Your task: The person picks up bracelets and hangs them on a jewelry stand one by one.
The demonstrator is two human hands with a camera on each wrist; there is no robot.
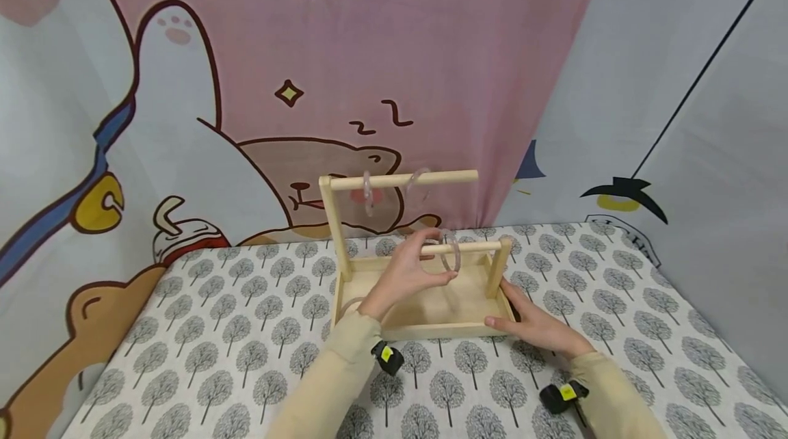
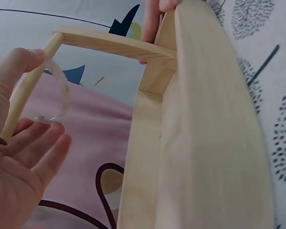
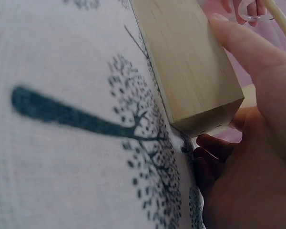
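Observation:
A pale wooden bangle display stand has a tray base and two horizontal bars, a tall one at the back and a lower one in front. My left hand holds a translucent bangle between thumb and fingers; the bangle encircles the lower bar. In the left wrist view, the thumb touches one side of this bangle and the fingertips the other. My right hand grips the tray's right end, thumb on the front wall and fingers around the side, as the right wrist view also shows.
Two more bangles, a left one and a right one, hang on the tall bar. Part of another ring shows at the tray's left, beside my left wrist. A tree-print cloth covers the table; a cartoon curtain hangs behind.

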